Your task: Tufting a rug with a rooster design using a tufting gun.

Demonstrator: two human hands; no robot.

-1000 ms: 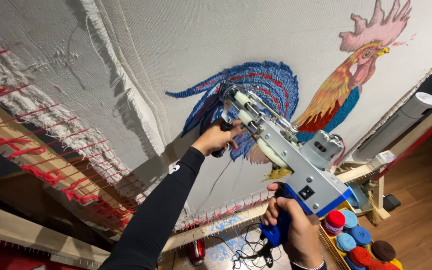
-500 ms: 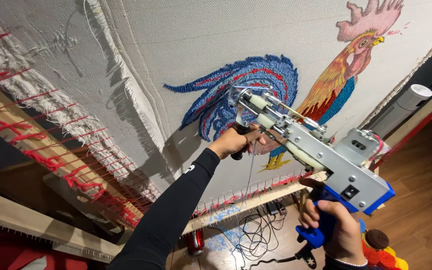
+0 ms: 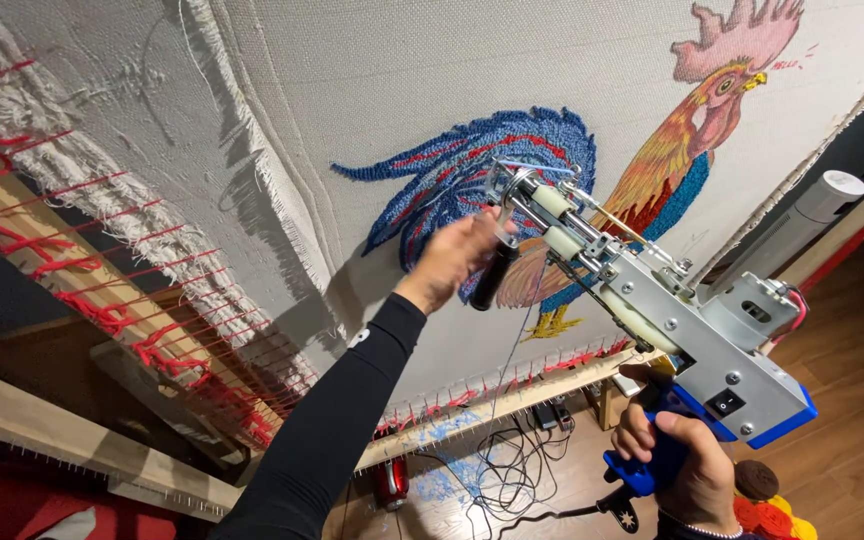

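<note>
A silver and blue tufting gun (image 3: pixel 652 310) points at a white cloth (image 3: pixel 452 100) stretched on a wooden frame (image 3: pixel 52 420). A tufted rooster (image 3: pixel 652 170) in blue, red, orange and pink covers the cloth. My right hand (image 3: pixel 677 465) grips the gun's blue rear handle low at the right. My left hand (image 3: pixel 452 255), in a black sleeve, has loose fingers beside the gun's black front handle (image 3: pixel 492 275) and touches it without wrapping it. A thin blue yarn (image 3: pixel 512 330) hangs from the gun.
Red yarn loops (image 3: pixel 82 300) are hooked along the frame's edge. Cables (image 3: pixel 512 470) and a red object (image 3: pixel 389 480) lie on the wooden floor below. Yarn balls (image 3: pixel 772 505) sit at the bottom right. A grey cylinder (image 3: pixel 802 220) leans at the right.
The gun has swung right and lower in view, away from the cloth. My left hand has loosened from a closed grip on the front handle to loose fingers beside it.
</note>
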